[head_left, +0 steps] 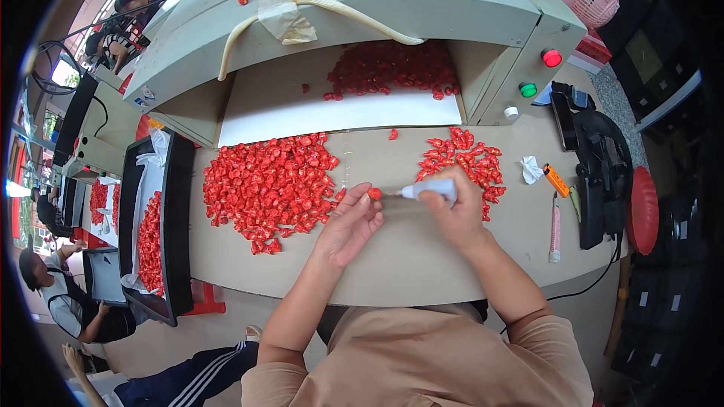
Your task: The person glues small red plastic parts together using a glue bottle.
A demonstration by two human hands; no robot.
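Observation:
My left hand (348, 227) pinches a small red plastic-looking piece (375, 193) between thumb and fingertips, above the middle of the tabletop. In my right hand (461, 209) lies a pale squeeze bottle (428, 191), gripped sideways with its thin nozzle pointing left at the piece. The nozzle tip is at or very near the piece; whether they touch I cannot tell. To the left spreads a large heap of glossy red pieces (264, 185). A smaller group of slimmer red pieces (479, 162) lies just beyond my right hand.
A grey machine (422, 7) with a wide opening stands behind; red pieces (396, 68) lie inside. At left is a black tray (179, 256) holding more. An orange cutter (556, 180), a pink pen-like tool (556, 234) and a black device (599, 181) sit at right. Other people are at far left.

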